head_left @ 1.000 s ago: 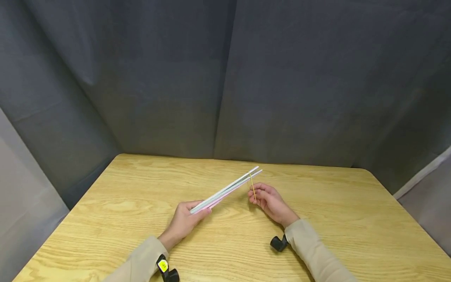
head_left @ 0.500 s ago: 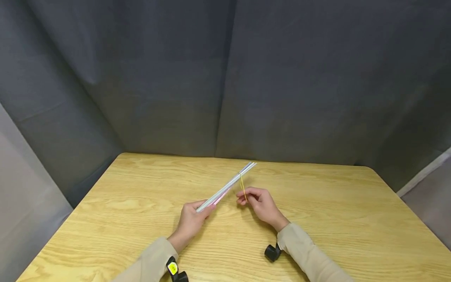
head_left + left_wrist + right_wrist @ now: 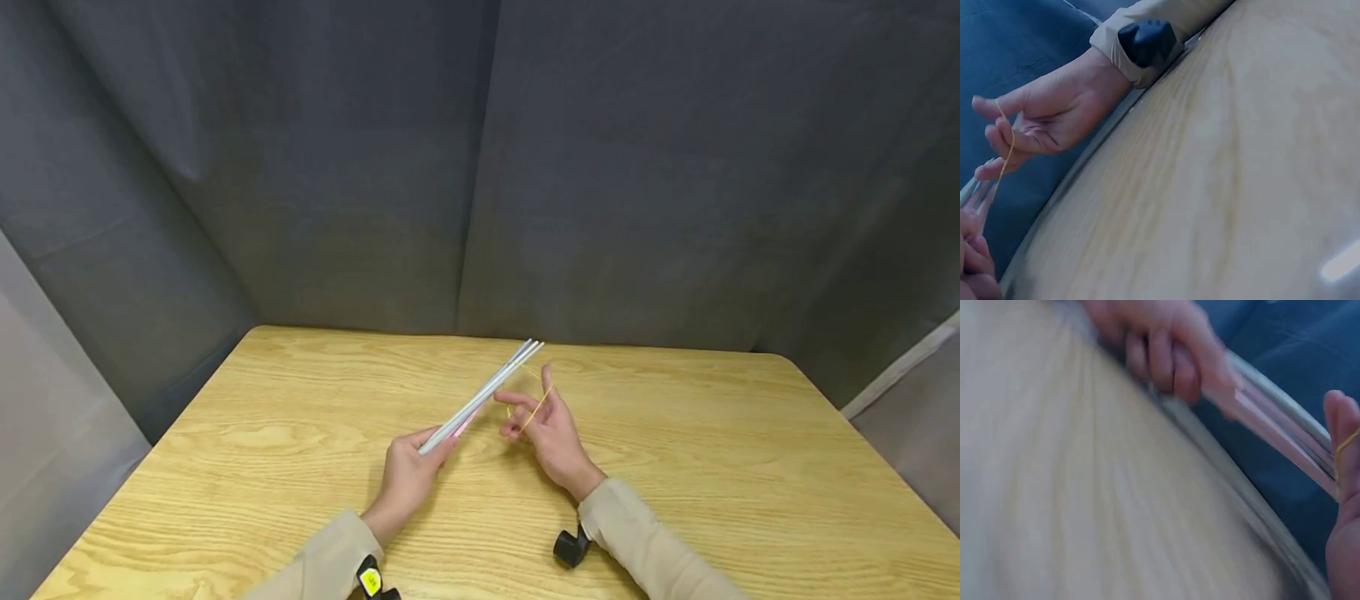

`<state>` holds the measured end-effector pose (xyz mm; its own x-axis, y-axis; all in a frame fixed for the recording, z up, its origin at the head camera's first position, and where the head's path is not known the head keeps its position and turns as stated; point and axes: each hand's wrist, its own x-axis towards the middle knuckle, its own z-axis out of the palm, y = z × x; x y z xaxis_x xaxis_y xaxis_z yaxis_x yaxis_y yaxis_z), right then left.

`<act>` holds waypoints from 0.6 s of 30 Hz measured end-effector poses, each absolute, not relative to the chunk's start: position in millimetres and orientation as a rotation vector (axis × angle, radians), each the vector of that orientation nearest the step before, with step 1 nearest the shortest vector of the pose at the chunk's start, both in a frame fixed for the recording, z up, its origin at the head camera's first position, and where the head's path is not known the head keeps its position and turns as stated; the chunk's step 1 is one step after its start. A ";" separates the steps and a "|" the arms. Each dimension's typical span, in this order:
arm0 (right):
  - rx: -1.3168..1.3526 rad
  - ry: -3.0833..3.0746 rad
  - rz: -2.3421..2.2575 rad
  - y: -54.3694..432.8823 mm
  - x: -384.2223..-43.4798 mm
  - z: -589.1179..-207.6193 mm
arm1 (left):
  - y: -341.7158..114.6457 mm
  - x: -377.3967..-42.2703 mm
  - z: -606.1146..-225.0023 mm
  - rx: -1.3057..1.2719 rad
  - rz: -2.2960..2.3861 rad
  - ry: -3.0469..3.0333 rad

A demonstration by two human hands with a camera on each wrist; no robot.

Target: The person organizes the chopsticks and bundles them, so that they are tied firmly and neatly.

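best, as a guess at the step, to work the yellow band [image 3: 537, 408] about the upper ends of the bundle of thin sticks [image 3: 480, 398], near the middle of the head view. grip the bundle firmly at its lower end, tips gathered rather than fanned; stretch the loop wide enough to pass without snagging, draw it evenly, and ease off the tension slowly, for fear of a slip or a snap. mind the pink stick [image 3: 465, 423] along the bundle's lower side, slightly splayed from the rest. for pose, note the left hand [image 3: 408, 475] curled round the lower-left end, thumb on the right side, below the left sleeve's line from the bottom edge. note the right hand [image 3: 557, 433] just right of the bundle, fingers spread, 1 pointing up, with the band strung across them toward the sticks; cannot tell of any pinch on it, nor of its exact seat on the sticks. see the right sleeve [image 3: 645, 533] slanting in from the lower right, over the wooden counter [image 3: 712, 442].
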<state>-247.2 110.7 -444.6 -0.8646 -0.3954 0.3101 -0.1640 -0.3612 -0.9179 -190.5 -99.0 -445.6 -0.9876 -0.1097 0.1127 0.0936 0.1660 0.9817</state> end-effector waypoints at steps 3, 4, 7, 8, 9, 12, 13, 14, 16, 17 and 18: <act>-0.605 1.466 -2.442 108.1 -242.3 -440.6 | -100.0 -190.5 -446.6 -0.011 -1.857 -2.294; -0.562 1.398 -2.458 108.2 -241.5 -439.5 | -100.7 -190.6 -447.0 -0.029 -1.835 -2.294; -0.483 1.270 -2.481 110.3 -240.8 -436.0 | -102.9 -191.8 -448.4 -0.092 -1.808 -2.288; -0.475 1.234 -2.490 111.2 -241.1 -435.6 | -103.5 -192.1 -449.0 -0.115 -1.801 -2.290; -0.480 1.187 -2.504 112.0 -242.1 -435.9 | -104.1 -192.5 -449.6 -0.133 -1.797 -2.293; -0.544 1.022 -2.527 114.5 -245.5 -438.5 | -104.9 -192.5 -450.0 -0.172 -1.782 -2.306; -0.580 0.946 -2.529 115.7 -246.7 -440.0 | -105.2 -192.3 -449.9 -0.189 -1.779 -2.310; -0.622 0.853 -2.527 117.1 -248.0 -441.7 | -105.7 -192.1 -449.6 -0.200 -1.783 -2.316; -0.688 0.680 -2.500 120.5 -250.2 -443.6 | -107.9 -192.8 -450.3 -0.236 -1.785 -2.324; -0.711 0.592 -2.484 122.4 -251.2 -444.3 | -110.0 -193.5 -450.8 -0.259 -1.797 -2.333; -0.726 0.516 -2.470 124.2 -251.9 -444.5 | -112.7 -194.6 -451.2 -0.289 -1.804 -2.347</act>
<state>-251.9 124.2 -444.5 -0.7267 -0.5658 0.3896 0.3627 -0.7976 -0.4819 -194.6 -112.7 -451.2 -0.9673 0.0511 0.2486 0.2533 0.2505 0.9344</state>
